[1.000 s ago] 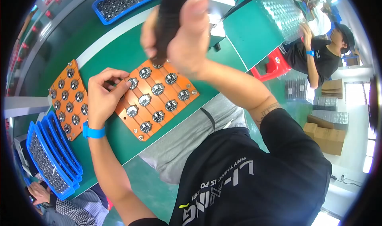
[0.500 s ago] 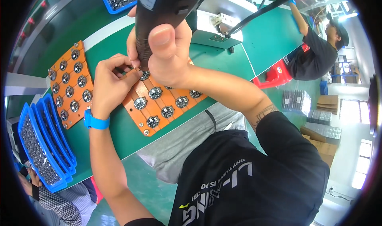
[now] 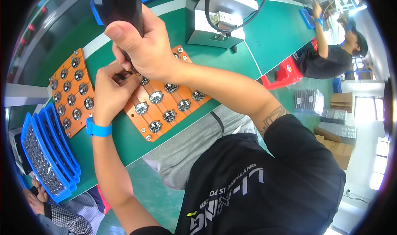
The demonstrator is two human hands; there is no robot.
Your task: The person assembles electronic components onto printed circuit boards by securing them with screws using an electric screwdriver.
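Mid fastening pass, I judge. My right hand (image 3: 144, 49) wrapped tight round black power driver (image 3: 122, 7), tip down at orange fixture plate (image 3: 144, 107) on green tabletop (image 3: 273, 36). Left hand (image 3: 109, 92) fingers pinched closed at tip, contents hidden. Next calls for squaring the bit onto seat.

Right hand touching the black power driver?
Touching. The head view shows the right hand wrapped around the black power driver, thumb pressed on its body.

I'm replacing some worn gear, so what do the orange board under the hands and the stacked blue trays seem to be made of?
Orange board: looks like rigid matte plastic or composite sheet, flat with an even colour, screw heads at the corners; exact material unclear.
Blue trays: likely moulded plastic, slightly glossy, with uniform rims that nest together.
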